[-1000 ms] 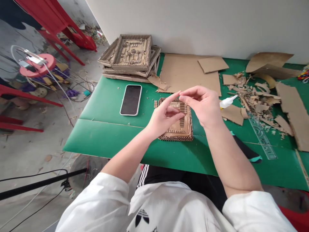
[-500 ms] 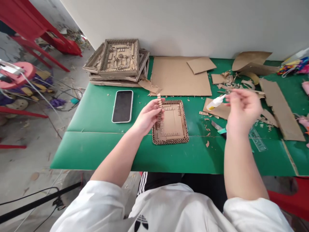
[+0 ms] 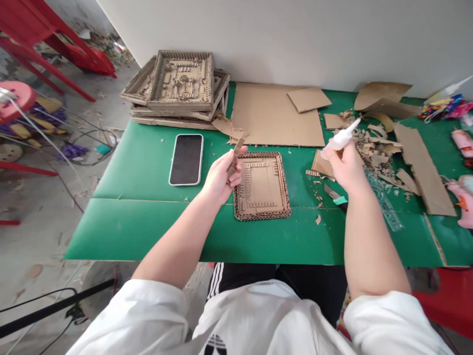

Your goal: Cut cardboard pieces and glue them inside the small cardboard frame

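Between the fingers of my left hand [image 3: 223,175] is a narrow strip of cardboard [image 3: 240,145], its upper end sticking out above the thumb. Just right of that hand lies a shallow cardboard tray [image 3: 262,212] with corrugated walls and small ridged pieces glued inside. My right hand [image 3: 348,165] is closed around a white glue bottle [image 3: 342,138], whose pointed nozzle tilts up and to the right. Below the right hand are a small piece of cardboard [image 3: 321,164], a ridged strip [image 3: 313,173] and a utility knife [image 3: 334,195].
Stacked cardboard trays [image 3: 185,106] stand at the back left, behind a phone [image 3: 186,160]. A large cardboard sheet [image 3: 273,118] lies against the wall. Torn scraps [image 3: 382,148], a clear ruler [image 3: 388,207] and a long cardboard piece [image 3: 424,170] lie on the right.
My right hand has moved left and gripped the glue bottle, now lifted with its nozzle up. My left hand has shifted slightly left and turned the cardboard strip.
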Motion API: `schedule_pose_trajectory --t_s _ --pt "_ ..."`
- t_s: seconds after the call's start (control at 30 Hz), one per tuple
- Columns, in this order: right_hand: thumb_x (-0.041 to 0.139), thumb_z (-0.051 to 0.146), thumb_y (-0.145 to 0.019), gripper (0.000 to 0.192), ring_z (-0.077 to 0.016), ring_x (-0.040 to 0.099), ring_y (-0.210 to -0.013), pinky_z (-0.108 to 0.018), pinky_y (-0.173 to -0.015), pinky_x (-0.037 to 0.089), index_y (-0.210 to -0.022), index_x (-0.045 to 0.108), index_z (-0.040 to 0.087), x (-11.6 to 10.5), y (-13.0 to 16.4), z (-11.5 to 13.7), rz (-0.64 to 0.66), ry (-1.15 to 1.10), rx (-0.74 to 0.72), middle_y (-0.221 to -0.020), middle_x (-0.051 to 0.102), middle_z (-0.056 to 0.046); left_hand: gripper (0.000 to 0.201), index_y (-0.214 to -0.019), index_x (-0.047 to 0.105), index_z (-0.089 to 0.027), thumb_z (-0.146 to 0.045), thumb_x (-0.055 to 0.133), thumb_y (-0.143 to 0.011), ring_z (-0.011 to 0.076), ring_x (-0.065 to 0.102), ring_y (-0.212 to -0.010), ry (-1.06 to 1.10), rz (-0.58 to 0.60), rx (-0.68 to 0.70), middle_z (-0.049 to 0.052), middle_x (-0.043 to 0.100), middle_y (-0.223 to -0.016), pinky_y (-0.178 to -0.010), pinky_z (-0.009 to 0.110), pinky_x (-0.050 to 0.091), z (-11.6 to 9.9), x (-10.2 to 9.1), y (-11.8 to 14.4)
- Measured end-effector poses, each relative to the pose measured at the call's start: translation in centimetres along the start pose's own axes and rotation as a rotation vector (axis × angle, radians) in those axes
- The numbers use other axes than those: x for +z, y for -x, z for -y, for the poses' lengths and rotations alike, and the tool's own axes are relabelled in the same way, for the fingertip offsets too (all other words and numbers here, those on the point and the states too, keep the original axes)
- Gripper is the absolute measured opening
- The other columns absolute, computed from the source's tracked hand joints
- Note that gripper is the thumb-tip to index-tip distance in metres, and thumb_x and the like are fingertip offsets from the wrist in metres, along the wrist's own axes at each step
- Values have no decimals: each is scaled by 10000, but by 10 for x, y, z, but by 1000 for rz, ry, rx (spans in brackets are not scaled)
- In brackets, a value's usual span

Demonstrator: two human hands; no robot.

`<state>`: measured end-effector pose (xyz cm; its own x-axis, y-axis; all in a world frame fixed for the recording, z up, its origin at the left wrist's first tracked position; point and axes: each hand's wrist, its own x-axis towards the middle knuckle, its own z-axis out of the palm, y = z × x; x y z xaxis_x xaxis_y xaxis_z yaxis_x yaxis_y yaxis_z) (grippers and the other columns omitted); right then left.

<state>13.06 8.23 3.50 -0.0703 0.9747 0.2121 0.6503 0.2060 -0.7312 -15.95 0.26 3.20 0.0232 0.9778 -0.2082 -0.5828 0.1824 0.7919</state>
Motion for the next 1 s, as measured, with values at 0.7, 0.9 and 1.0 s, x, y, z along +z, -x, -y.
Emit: schedule_pose_trajectory --t_s 0.7,0.9,1.0 --pt "590 136 -743 129 -248 521 -878 -374 -743 370 -833 532 209 77 30 68 505 457 -523 -854 580 -78 196 -961 632 -196 -335 535 -862 31 267 -386 -315 -291 291 -36 484 -590 -344 227 153 -1 -6 -6" --pt "591 93 -697 204 -259 526 -840 -407 -764 385 -853 517 201 79 28 75 526 544 -610 -800 586 -77 196 -970 639 -208 -334 532 -866 34 260 -383 -322 -285 308 -32 499 -599 -343 229 155 -2 -7 -6" --pt "613 162 -699 204 -238 533 -790 -366 -683 405 -851 486 214 59 14 65 330 415 -424 -818 578 -69 202 -983 638 -211 -335 527 -868 33 267 -389 -333 -293 316 -29 504 -607 -348 223 158 -2 -9 -6"
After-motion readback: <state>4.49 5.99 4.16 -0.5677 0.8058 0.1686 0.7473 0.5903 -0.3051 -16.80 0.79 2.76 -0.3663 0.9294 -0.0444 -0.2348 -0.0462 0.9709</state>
